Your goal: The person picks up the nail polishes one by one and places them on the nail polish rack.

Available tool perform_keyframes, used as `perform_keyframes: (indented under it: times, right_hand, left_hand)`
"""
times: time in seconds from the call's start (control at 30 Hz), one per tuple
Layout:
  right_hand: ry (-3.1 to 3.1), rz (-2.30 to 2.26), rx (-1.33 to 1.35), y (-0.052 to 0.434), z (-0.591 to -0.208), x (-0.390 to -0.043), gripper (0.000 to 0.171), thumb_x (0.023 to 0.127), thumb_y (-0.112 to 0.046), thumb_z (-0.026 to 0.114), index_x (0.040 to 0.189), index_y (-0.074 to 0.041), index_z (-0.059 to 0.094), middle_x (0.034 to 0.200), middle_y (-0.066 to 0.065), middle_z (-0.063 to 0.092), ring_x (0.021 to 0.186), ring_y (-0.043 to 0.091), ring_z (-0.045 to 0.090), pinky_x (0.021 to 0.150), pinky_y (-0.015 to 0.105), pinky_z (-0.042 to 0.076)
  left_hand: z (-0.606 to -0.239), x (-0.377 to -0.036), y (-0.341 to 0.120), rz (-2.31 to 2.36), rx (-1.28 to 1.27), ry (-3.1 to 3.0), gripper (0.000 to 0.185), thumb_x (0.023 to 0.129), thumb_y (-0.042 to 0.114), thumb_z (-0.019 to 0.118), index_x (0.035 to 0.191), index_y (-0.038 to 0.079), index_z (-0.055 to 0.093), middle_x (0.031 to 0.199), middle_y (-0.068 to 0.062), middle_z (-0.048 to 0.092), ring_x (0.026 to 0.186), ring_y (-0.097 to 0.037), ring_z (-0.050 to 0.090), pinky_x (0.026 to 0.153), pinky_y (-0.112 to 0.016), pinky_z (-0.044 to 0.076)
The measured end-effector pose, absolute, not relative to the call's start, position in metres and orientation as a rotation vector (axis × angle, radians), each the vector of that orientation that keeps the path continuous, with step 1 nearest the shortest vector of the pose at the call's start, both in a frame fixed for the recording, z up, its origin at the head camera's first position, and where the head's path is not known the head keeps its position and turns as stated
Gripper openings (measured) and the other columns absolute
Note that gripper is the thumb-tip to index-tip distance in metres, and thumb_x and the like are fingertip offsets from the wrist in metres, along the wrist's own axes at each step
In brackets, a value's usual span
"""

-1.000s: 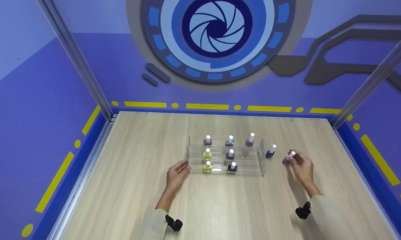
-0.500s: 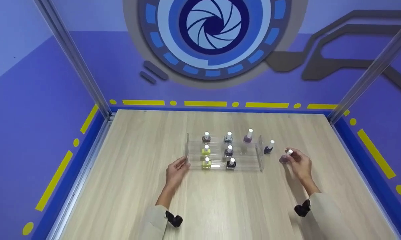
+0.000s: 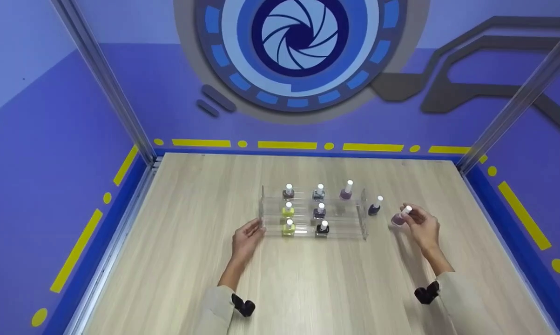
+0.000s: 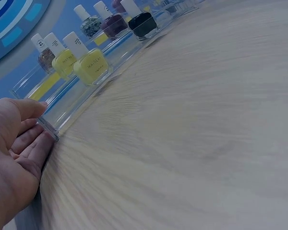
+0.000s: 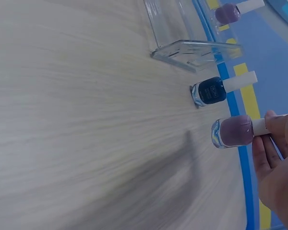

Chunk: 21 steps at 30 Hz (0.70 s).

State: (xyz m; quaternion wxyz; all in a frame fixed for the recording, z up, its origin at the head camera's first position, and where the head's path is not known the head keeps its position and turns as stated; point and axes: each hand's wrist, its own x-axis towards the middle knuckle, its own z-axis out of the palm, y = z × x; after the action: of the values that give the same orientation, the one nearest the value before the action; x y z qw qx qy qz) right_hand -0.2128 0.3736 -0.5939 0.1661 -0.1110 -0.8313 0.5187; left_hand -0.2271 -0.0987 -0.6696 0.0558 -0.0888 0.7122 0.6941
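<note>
A clear acrylic tiered rack (image 3: 364, 218) stands mid-table and holds several nail polish bottles with white caps, among them two yellow ones (image 3: 288, 228) (image 4: 91, 64) and a black one (image 3: 323, 229) (image 4: 142, 23). My left hand (image 3: 247, 239) (image 4: 14, 158) rests with straight fingers against the rack's left end. My right hand (image 3: 421, 228) (image 5: 278, 163) pinches the cap of a mauve polish bottle (image 3: 399, 218) (image 5: 235, 132), lifted off the table to the right of the rack. A dark blue bottle (image 3: 375, 207) (image 5: 212, 91) stands on the table between rack and hand.
The wooden table (image 3: 307, 288) is boxed in by purple walls with yellow marks and two metal posts (image 3: 107, 83) at the back corners. A pink-purple bottle (image 3: 346, 191) (image 5: 228, 13) stands on the rack's top tier at the right.
My right hand has lifted the mauve bottle a little and tilted it. The left hand has stayed at the rack's left end.
</note>
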Motion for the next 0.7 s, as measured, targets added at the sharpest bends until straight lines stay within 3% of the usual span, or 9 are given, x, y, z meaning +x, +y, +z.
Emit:
perform_keyframes:
  times: [0.23, 0.7]
  right_hand:
    - [-2.327, 1.538, -0.28, 0.364, -0.583, -0.216, 0.031, 0.096, -0.002, 0.069, 0.125, 0.006, 0.067, 0.125, 0.029, 0.069, 0.09, -0.014, 0.064, 0.083, 0.001, 0.053]
    - [-2.311, 1.637, -0.154, 0.333, -0.568, -0.224, 0.031, 0.094, 0.001, 0.07, 0.124, 0.008, 0.067, 0.122, 0.029, 0.07, 0.092, -0.011, 0.065, 0.085, 0.005, 0.055]
  left_hand:
    - [-0.671, -0.229, -0.098, 2.087, -0.289, 2.171, 0.046, 0.098, 0.018, 0.068, 0.142, 0.007, 0.059, 0.147, -0.016, 0.059, 0.136, -0.031, 0.059, 0.107, -0.031, 0.056]
    - [-0.67, -0.228, -0.098, 2.087, -0.268, 2.189, 0.046, 0.099, 0.018, 0.067, 0.142, 0.005, 0.058, 0.147, -0.018, 0.058, 0.137, -0.033, 0.058, 0.108, -0.033, 0.055]
